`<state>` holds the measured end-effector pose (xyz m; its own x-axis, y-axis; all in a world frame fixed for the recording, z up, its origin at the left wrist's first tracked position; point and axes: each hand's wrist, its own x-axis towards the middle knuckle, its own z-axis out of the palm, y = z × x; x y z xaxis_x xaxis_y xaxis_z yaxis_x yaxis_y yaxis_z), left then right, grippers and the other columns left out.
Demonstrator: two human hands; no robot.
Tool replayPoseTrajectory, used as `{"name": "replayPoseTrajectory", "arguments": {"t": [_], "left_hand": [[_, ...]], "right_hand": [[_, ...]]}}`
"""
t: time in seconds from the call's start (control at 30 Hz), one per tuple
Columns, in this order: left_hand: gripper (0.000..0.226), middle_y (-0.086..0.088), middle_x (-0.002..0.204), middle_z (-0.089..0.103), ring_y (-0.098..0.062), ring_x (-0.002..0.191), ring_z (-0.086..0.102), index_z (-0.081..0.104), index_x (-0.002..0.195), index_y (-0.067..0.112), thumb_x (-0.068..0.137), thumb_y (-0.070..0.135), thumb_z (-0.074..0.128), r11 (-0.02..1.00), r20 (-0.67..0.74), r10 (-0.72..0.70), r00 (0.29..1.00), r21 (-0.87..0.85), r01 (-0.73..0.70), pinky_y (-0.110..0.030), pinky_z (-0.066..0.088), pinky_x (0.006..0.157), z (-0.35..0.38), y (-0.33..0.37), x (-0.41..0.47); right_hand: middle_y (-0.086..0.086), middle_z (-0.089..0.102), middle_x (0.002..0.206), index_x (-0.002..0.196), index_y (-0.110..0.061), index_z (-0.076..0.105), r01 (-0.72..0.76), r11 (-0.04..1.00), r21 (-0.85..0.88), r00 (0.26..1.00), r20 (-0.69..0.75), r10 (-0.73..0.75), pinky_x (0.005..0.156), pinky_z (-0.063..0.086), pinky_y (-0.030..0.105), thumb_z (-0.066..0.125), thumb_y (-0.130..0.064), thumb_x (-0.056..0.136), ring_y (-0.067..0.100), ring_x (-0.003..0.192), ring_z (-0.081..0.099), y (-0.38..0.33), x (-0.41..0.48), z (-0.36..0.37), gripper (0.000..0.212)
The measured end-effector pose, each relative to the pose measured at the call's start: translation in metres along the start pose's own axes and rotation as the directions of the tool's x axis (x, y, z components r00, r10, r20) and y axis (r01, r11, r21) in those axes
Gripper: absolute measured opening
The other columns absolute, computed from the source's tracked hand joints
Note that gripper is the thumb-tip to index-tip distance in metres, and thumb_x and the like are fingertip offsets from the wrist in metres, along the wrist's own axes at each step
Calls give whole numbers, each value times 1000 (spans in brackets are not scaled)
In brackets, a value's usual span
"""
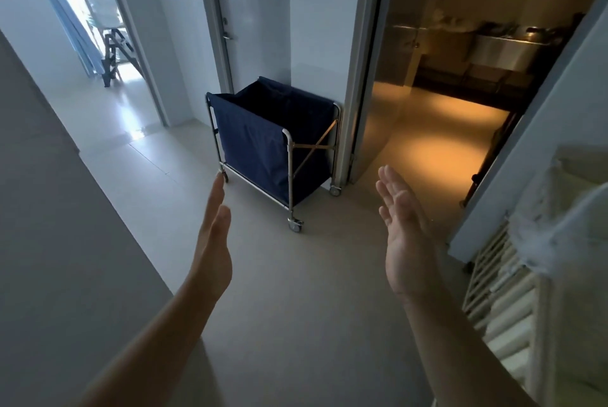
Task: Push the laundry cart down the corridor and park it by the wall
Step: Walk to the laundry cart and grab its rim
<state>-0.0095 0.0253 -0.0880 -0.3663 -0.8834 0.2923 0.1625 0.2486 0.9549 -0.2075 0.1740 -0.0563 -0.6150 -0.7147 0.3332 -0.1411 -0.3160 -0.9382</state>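
Note:
The laundry cart (260, 140), a dark blue fabric bag in a chrome frame on castor wheels, stands against the white wall strip (316, 44) between a closed door and an open doorway. My left hand (214, 242) is stretched out flat, fingers straight, its tips just short of the cart's near-left wheel. My right hand (404, 229) is held out with the palm turned inward and the fingers apart, to the right of the cart. Neither hand touches the cart, and both hold nothing.
A closed grey door (250, 11) is behind the cart. To the right, an open doorway (444, 110) leads to a dim, amber-lit room with steel counters. A bright room with a stepladder (113, 54) lies far left. A white rack with linen (513, 291) stands at right.

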Motion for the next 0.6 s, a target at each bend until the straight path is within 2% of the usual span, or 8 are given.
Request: {"name": "replayPoseTrajectory", "arguments": {"t": [0.17, 0.37, 0.5, 0.6], "left_hand": [[75, 43, 148, 31, 7, 145, 23, 33, 138, 59, 71, 92, 42, 1000, 15, -21, 1000, 3, 21, -28, 19, 116, 14, -16, -3], [78, 46, 143, 32, 12, 142, 25, 33, 135, 61, 66, 95, 43, 998, 22, -63, 998, 6, 62, -21, 21, 111, 42, -29, 1], [80, 41, 147, 30, 7, 145, 23, 33, 135, 59, 65, 95, 44, 997, 10, -83, 997, 4, 83, -31, 17, 118, 65, -37, 4], [80, 39, 147, 28, 4, 147, 21, 32, 135, 60, 64, 96, 42, 995, 20, -98, 995, 16, 98, -31, 16, 117, 84, -42, 5]], "right_hand": [[-28, 51, 147, 133, -55, 54, -24, 1000, 1, 1000, -15, 24, 118, 27, 34, 47, -89, 78, -1, 141, 43, 17, -2, -16, 65], [-28, 50, 148, 132, -58, 54, -61, 998, 6, 998, -19, 61, 121, 25, 40, 46, -89, 78, -1, 142, 42, 35, 7, -41, 63], [-26, 52, 147, 133, -50, 54, -84, 996, 23, 996, -32, 85, 123, 25, 42, 48, -90, 75, 0, 141, 43, 46, 16, -60, 71], [-27, 52, 146, 133, -48, 54, -101, 995, 25, 994, -38, 102, 122, 26, 40, 48, -92, 73, -1, 140, 43, 51, 24, -73, 75]]}}
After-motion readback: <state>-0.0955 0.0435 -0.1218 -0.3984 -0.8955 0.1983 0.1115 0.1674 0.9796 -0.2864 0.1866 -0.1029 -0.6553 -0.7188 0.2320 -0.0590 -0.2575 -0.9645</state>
